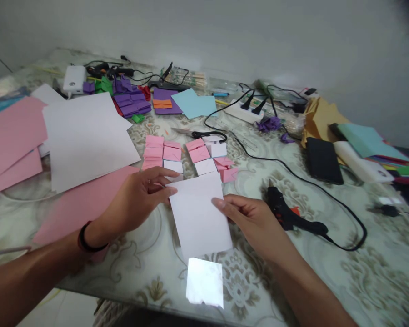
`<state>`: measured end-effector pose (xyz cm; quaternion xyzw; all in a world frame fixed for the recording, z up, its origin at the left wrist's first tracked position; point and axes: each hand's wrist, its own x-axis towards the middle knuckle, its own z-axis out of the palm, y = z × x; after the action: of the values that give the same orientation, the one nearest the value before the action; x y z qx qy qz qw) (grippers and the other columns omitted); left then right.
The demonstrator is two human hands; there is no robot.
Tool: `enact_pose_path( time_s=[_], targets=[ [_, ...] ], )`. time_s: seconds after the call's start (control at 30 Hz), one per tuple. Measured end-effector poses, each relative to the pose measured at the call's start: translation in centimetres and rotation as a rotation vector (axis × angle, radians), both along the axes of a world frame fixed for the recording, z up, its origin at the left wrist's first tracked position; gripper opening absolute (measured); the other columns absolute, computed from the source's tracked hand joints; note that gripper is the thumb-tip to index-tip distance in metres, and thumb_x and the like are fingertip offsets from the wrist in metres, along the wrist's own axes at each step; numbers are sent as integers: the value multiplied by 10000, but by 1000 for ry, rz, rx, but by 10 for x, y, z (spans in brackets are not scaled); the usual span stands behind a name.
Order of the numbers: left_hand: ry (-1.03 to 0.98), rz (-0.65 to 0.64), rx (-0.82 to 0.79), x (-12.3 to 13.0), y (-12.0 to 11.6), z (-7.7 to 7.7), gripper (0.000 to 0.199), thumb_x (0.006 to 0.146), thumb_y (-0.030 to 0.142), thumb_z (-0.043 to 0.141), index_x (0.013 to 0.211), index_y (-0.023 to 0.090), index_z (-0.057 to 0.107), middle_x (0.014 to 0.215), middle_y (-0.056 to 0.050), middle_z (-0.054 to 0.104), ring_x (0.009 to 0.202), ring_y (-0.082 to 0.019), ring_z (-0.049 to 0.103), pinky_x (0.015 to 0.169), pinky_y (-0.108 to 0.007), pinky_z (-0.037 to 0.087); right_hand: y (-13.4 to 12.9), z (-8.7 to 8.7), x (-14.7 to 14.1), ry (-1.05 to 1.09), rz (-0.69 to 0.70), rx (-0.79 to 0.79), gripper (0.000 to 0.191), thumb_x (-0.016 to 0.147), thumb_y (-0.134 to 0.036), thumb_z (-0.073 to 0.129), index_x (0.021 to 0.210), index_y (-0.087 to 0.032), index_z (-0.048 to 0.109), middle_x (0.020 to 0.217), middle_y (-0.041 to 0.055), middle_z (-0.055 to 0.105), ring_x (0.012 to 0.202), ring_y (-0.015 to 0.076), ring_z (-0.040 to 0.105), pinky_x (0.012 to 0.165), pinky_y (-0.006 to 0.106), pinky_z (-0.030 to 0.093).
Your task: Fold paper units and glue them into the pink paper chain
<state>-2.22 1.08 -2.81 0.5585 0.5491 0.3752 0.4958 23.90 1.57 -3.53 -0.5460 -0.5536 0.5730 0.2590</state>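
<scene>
A white sheet of paper (201, 222) is held just above the patterned tabletop, slightly tilted. My left hand (136, 197) pinches its upper left corner between thumb and fingers. On the opposite edge, my right hand (248, 218) grips the sheet with the thumb on top and the fingers beneath. Just beyond the sheet lie folded pink paper pieces (153, 152) and folded white pieces (206, 167), set in two groups. Behind them rest black-handled scissors (207, 135). A black glue gun (286, 211) lies to the right of my right hand.
White sheets (88, 141) and pink sheets (13, 136) spread over the left side. A power strip (245, 111) with black plugs stands at the back, its cable curving right. A dark phone-like slab (324, 160) and coloured papers (371, 141) lie far right. The table's front edge (122, 303) runs below.
</scene>
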Motion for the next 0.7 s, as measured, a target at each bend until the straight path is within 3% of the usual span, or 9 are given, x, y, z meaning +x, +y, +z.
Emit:
enact_pose_path(
  time_s=[0.23, 0.47, 0.6, 0.7],
  targets=[
    [-12, 12, -26, -1, 3, 4, 321, 900, 388, 759, 1169, 212, 762, 1003, -60, 807, 879, -236, 795, 805, -348, 664, -1, 2, 0, -18, -44, -1, 437, 891, -599, 710, 773, -179, 731, 695, -1, 583, 633, 139, 454, 565, 259, 338],
    [-70, 55, -40, -3, 7, 7, 377, 886, 383, 776, 1211, 198, 730, 934, -42, 787, 842, -213, 781, 801, -341, 660, 0, 5, -1, -14, -109, 31, 422, 851, -570, 749, 717, -171, 725, 661, -14, 553, 601, 124, 414, 543, 253, 316],
    [-240, -85, -211, 3, 4, 9, 517, 864, 345, 794, 1332, 182, 647, 995, -75, 812, 899, -241, 787, 775, -347, 658, 0, 4, -1, -33, -163, 51, 414, 840, -553, 762, 712, -161, 722, 646, -14, 529, 587, 115, 389, 524, 251, 278],
    [-244, -238, -311, 8, 1, 9, 389, 892, 300, 748, 1253, 158, 717, 1076, -110, 821, 959, -250, 790, 774, -322, 643, 0, 3, -1, -39, -162, 64, 414, 847, -548, 753, 701, -163, 707, 638, -15, 513, 582, 114, 376, 518, 252, 266]
  ],
)
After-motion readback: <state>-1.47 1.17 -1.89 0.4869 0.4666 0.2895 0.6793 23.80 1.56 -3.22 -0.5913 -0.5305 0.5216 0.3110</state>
